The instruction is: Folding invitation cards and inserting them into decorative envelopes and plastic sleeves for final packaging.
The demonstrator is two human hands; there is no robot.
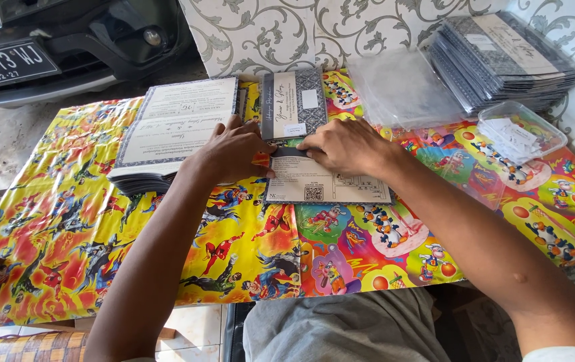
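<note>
On the worktop (66,221), covered with a glossy cartoon-printed plastic sheet in yellow, red and pink, lies a pale rectangular paper card with a dark patterned border (331,184), flat, near the middle and just in front of the person. Left hand (234,149): palm down, fingers pressing the card's upper left edge, its grip flat and pinching nothing. Right hand (348,144): palm down on the card's upper edge, fingertips meeting a dark folded flap there; whether it pinches the flap cannot be told. Just beyond the hands, a folded grey-patterned card with a white label (294,104), lying flat. Left of it, a stack of open pale printed sheets with grey borders (167,131), touching the left hand's outer side. Far right corner: a tall stack of finished dark grey cards (502,57). Beside that stack, a pile of clear plastic sleeves (401,87), and a clear plastic tub of small white slips (522,131).
</note>
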